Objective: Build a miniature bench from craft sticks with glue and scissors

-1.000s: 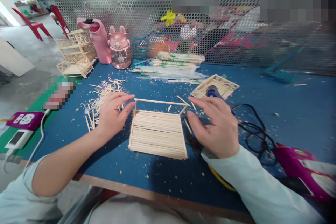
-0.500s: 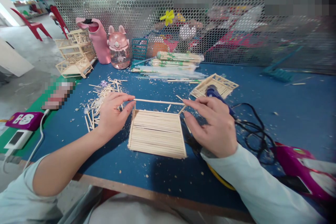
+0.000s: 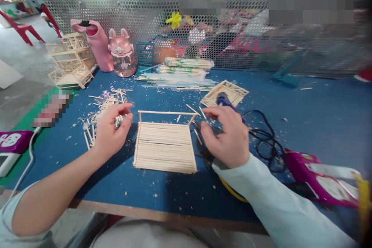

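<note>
A small panel of wooden sticks (image 3: 165, 147) lies flat on the blue table. Along its far edge, short posts carry a thin crossbar stick (image 3: 167, 112). My left hand (image 3: 114, 130) hovers just left of the panel with thumb and fingers apart, nothing between them. On the other side, my right hand (image 3: 226, 133) is also empty, its thumb and forefinger spread close to the crossbar's right end. Partly hidden under my right hand and wrist are dark-bladed pliers (image 3: 207, 157) with a yellow handle.
Loose stick offcuts (image 3: 109, 110) are heaped at left. A glue gun (image 3: 226, 100) rests against a stick tray (image 3: 240, 90), its black cable (image 3: 269, 143) curling right. Behind stand a stick model (image 3: 71, 62), a pink bottle (image 3: 100, 48), a clear cup (image 3: 123, 62) and packaged sticks (image 3: 186, 64).
Both hands have let go of the crossbar and moved apart from it. The crossbar stays up on its posts. The whole view has shifted slightly, so the scene appears further left.
</note>
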`<state>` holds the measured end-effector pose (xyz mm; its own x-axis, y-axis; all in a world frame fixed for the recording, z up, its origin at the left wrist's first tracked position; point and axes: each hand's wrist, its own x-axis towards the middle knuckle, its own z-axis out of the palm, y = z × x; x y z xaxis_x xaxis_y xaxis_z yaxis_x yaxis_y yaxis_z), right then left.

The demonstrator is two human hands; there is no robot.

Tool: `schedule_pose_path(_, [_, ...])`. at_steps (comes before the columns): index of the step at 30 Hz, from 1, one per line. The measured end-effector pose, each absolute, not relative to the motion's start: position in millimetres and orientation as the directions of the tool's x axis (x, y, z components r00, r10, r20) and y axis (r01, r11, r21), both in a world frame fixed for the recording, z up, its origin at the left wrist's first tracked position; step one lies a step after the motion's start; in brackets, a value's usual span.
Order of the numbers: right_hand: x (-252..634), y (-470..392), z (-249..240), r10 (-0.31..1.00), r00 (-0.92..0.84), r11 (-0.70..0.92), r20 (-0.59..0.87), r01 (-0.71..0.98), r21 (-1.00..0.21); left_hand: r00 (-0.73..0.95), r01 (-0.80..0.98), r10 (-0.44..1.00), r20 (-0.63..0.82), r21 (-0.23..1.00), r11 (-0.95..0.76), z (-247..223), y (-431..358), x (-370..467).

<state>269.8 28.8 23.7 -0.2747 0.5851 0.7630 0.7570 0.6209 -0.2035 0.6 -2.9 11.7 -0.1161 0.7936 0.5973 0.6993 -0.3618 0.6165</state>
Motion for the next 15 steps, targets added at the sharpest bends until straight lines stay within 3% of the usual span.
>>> schedule_pose_path(8, [271,33,16,0.611,-0.275,0.604,0.743,0.769,-0.212,-0.093,0.651,0.901,0.425,0.71,-0.268,6,2,1])
schedule_pose_path(15, [273,45,7,0.612,-0.289,0.59,0.736,0.787,-0.181,-0.154,0.695,0.87,0.468,0.677,-0.241,5,14,-11])
